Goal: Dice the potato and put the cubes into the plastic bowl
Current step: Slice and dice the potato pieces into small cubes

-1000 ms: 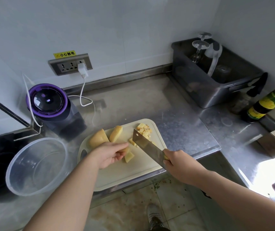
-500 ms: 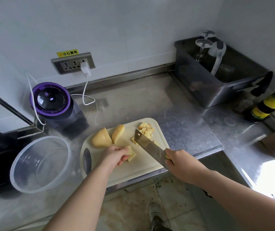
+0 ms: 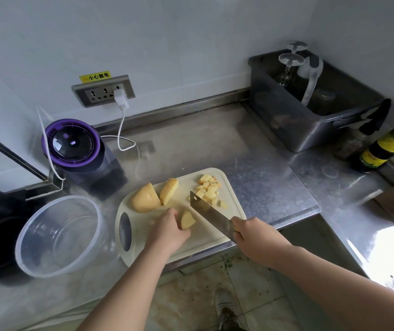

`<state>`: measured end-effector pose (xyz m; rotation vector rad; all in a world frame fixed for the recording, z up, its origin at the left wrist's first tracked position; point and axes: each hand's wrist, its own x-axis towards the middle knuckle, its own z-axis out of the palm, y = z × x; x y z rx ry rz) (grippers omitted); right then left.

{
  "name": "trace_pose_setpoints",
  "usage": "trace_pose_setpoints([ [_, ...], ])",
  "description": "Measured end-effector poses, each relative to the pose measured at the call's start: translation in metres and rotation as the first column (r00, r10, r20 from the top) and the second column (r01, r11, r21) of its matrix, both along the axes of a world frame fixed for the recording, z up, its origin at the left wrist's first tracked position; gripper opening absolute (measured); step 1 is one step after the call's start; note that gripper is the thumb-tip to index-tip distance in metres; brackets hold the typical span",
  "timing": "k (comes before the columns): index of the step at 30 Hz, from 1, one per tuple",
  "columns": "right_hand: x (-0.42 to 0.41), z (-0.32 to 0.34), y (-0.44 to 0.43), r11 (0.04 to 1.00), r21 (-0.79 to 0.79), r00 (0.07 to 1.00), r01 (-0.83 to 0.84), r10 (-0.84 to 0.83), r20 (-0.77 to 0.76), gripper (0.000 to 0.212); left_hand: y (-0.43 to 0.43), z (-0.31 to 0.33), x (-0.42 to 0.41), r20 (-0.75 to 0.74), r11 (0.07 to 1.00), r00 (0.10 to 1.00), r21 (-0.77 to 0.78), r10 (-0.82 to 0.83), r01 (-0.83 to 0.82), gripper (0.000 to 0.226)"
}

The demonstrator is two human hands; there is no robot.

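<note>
A cream cutting board lies at the counter's front edge. On its far left sit a large potato chunk and a narrower wedge. A pile of potato cubes lies at its far right. My left hand holds a small potato piece down on the board. My right hand grips the handle of a cleaver, whose blade slants just right of that piece, tip near the cubes. The clear plastic bowl stands empty left of the board.
A purple-lidded appliance stands behind the bowl, its white cable running to a wall socket. A dark bin with glasses sits back right, with sauce bottles beside it. The counter drops off in front to a tiled floor.
My left hand has turned the small potato piece and drawn it nearer the board's front. The cleaver stays about where it was, just right of that piece.
</note>
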<state>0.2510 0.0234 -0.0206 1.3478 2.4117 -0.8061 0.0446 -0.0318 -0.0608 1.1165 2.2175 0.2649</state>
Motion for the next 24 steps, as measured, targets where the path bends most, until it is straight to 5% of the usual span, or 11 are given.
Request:
trace_pose_setpoints([
  [10,-0.010,-0.004,-0.007,0.997,0.022,0.995,-0.080,0.078,0.055,0.007,0.005,-0.008,0.014,-0.222,0.999,0.975,0.023,-0.020,0.026,0.031],
  [24,-0.026,-0.013,-0.020,0.999,0.006,0.997,-0.040,0.040,0.073,0.015,0.020,-0.002,0.019,-0.044,0.988,0.990,0.079,0.134,-0.130,0.029],
])
